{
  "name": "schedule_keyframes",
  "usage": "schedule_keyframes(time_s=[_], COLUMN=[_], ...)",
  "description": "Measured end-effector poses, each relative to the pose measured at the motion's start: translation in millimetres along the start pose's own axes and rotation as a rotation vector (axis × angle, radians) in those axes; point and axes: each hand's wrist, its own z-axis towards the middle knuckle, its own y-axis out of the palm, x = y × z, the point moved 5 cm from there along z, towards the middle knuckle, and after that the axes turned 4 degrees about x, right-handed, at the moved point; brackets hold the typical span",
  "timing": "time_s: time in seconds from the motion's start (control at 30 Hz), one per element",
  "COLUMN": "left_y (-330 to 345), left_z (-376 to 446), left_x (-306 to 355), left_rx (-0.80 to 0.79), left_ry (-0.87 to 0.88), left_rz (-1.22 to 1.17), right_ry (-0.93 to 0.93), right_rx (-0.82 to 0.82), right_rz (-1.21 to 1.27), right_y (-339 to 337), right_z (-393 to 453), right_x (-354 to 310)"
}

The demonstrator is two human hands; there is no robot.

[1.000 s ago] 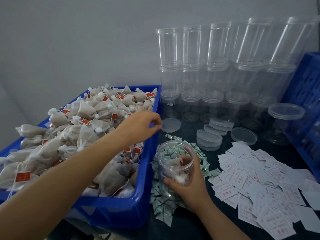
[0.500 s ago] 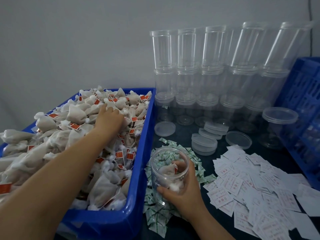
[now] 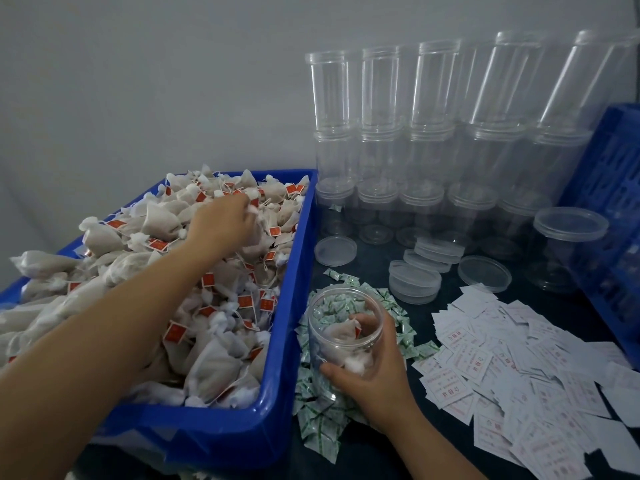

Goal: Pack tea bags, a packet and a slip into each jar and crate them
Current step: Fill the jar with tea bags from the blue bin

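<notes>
I note the left hand [image 3: 221, 223] pinching a tea bag [image 3: 252, 210] in the blue bin [image 3: 294, 289], 10 o'clock of the jar [image 3: 344, 344]. The right hand [image 3: 367, 379] grips that jar upright on green packets [image 3: 322, 424]; slips [image 3: 519, 375] at its 3 o'clock.

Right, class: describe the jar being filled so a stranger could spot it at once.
Find the big blue bin heaped with tea bags. Just right of its near corner, the jar stands on green packets, held by the right hand. It alone holds tea bags.

Red print on slips [image 3: 485, 362], tea-bag tags [image 3: 245, 301]: illegible.
</notes>
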Motion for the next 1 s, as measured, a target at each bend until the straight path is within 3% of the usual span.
schedule_keyframes(time_s=[0.27, 0.67, 1.0], left_y=[-44, -73, -42], left_z=[-7, -63, -93], left_x=[20, 107, 133], left_rx=[-0.008, -0.303, -0.493], left_ry=[-0.019, 0.084, 0.212], left_rz=[-0.315, -0.843, -0.630], right_ry=[-0.009, -0.024, -0.036], right_rx=[-0.003, -0.008, -0.009], right_rz=[-0.013, 0.020, 0.065], right_y=[1, 2, 1], right_z=[0, -2, 2], right_x=[-1, -5, -1])
